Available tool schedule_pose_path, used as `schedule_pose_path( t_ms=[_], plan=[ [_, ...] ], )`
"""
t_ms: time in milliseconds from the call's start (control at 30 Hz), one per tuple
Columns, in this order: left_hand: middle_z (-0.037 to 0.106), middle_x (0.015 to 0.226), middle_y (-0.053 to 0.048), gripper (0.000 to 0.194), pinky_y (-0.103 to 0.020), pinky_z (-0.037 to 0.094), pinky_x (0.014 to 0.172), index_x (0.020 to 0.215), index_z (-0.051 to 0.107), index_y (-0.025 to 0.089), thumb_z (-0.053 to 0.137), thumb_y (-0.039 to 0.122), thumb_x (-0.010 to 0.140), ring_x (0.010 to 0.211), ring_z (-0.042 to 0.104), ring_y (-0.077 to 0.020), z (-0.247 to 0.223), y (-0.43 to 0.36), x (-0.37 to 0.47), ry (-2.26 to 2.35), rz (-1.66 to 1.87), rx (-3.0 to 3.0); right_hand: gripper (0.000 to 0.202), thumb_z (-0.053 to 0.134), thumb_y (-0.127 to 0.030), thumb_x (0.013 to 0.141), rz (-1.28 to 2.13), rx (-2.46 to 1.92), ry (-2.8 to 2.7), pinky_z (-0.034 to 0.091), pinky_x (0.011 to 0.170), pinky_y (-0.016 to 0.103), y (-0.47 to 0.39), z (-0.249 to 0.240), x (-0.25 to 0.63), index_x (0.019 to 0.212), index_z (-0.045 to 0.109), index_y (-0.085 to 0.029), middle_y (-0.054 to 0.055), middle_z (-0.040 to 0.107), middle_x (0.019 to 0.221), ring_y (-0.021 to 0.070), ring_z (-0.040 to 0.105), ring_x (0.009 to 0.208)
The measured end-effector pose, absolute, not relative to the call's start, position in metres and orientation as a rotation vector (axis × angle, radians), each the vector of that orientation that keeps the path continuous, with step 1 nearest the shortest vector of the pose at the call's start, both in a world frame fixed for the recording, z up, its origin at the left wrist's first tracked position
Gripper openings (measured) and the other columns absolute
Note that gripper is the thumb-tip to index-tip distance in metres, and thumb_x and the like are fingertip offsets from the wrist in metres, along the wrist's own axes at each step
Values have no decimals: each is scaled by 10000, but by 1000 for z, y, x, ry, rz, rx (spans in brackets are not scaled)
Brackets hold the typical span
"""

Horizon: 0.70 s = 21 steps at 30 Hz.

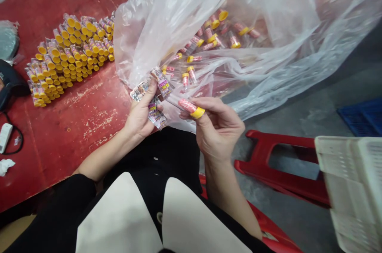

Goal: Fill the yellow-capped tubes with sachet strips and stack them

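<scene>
One yellow-capped tube (191,108) sits pinched in the right hand (220,126), beside printed wrappers (164,87) gripped by the left hand (141,114), and a loosened fingertip hold could drop it near the plastic bag (143,38).

Stacked tubes (71,57) lie left of the bag (179,14).

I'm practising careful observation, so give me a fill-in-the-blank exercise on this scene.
1. The right hand holds a tube with a ____ cap.
2. The printed wrappers are held in the ____ hand.
3. Many stacked tubes rest on a table coloured ____.
4. Loose tubes lie in a translucent plastic ____.
Missing words: yellow; left; red; bag.
</scene>
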<state>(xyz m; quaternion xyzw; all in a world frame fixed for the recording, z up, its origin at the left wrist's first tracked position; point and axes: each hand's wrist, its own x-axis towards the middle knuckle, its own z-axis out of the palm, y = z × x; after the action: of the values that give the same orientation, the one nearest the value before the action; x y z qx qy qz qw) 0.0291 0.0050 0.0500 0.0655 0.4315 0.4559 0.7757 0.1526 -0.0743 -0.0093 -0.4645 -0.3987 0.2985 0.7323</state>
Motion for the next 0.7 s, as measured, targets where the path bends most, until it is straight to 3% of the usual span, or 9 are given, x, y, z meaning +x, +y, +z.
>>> schedule_pose_path(
  t_ms=[267, 467, 700],
  plan=[
    [672, 706, 38, 303, -159, 348, 445, 807, 668, 140, 927, 253, 698, 500, 525, -29, 43, 4, 26, 905, 999, 189, 179, 758, -190, 870, 633, -1041, -991, 658, 686, 332, -81, -7, 156, 1014, 820, -276, 57, 753, 990, 218, 726, 962],
    [656, 729, 51, 358, -155, 385, 449, 858, 666, 157, 944, 292, 676, 512, 531, -31, 37, -1, 24, 877, 1052, 278, 153, 753, -238, 888, 655, -1089, -803, 677, 661, 294, -82, -5, 146, 1029, 801, -274, 11, 743, 960, 132, 731, 712],
    [656, 737, 53, 436, -160, 409, 460, 874, 655, 168, 963, 361, 633, 517, 534, -36, 31, -5, 20, 877, 1042, 367, 140, 739, -226, 896, 617, -1087, -737, 683, 686, 298, -88, -12, 135, 1016, 799, -267, 16, 756, 975, 161, 759, 838]
  ],
)
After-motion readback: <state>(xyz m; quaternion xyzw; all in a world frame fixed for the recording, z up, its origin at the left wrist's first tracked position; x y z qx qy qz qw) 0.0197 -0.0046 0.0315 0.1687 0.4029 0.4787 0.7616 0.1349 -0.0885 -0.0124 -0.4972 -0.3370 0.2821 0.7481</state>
